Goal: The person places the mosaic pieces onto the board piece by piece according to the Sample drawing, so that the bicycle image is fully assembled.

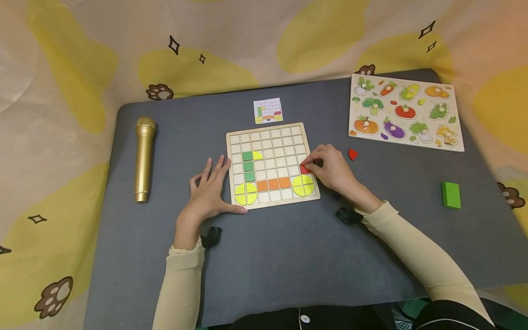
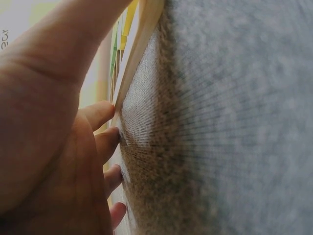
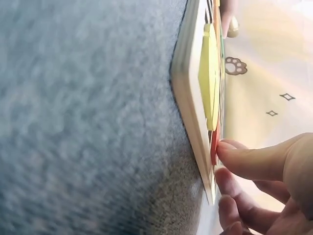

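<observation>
A wooden grid board (image 1: 270,128) lies on the table with green, orange, yellow and red pieces in its cells. My left hand (image 1: 208,192) rests along the board's left side, fingers spread, thumb at the near left corner. In the left wrist view, its fingertips (image 2: 108,143) touch the board's edge. At the right side of the grid, my right hand (image 1: 332,169) pinches a red tile (image 1: 305,169) with thumb and forefinger, above the right yellow circle (image 1: 303,185). The right wrist view shows the thumb against the red tile (image 3: 214,147), low at the board's surface.
A small pattern card (image 1: 268,111) lies beyond the board. To the right are a loose red piece (image 1: 352,154), a green block (image 1: 451,195) and a vegetable puzzle board (image 1: 406,112). A gold microphone (image 1: 144,160) lies at the left.
</observation>
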### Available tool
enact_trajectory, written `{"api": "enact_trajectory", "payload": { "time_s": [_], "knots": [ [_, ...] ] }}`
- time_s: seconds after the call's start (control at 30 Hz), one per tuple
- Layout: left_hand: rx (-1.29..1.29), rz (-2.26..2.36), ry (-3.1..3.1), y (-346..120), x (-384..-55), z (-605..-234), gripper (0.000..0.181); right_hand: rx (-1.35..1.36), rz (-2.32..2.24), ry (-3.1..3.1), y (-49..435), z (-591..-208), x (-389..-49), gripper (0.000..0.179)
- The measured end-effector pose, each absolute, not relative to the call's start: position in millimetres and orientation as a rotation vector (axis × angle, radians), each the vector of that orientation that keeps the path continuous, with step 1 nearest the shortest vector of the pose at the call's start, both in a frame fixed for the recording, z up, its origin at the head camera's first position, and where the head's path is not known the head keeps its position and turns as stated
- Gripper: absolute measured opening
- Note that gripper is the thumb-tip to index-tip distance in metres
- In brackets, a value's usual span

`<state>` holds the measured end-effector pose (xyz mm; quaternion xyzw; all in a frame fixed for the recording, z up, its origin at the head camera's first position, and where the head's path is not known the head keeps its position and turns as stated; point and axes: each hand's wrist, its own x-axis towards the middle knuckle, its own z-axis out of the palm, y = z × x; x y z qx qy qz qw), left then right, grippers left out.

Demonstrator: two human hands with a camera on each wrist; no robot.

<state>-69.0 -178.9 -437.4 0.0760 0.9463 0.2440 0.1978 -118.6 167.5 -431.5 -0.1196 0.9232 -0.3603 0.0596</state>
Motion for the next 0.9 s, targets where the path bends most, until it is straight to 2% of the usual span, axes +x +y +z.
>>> {"api": "enact_trajectory", "payload": {
  "time_s": [0.23,0.43,0.6,0.9],
  "knots": [
    [0.222,0.681,2.644,-178,-68,-436,0.149,-0.250,-1.009,2.875,186,-431,-119,0.009],
    [0.221,0.684,2.640,-178,-69,-436,0.149,-0.064,-0.936,2.925,219,-430,-120,0.030],
    [0.217,0.679,2.646,-178,-69,-436,0.150,-0.011,-0.933,2.921,244,-427,-119,0.044],
    [0.219,0.691,2.642,-179,-69,-436,0.149,-0.117,-0.959,2.896,261,-427,-118,0.022]
  ]
}}
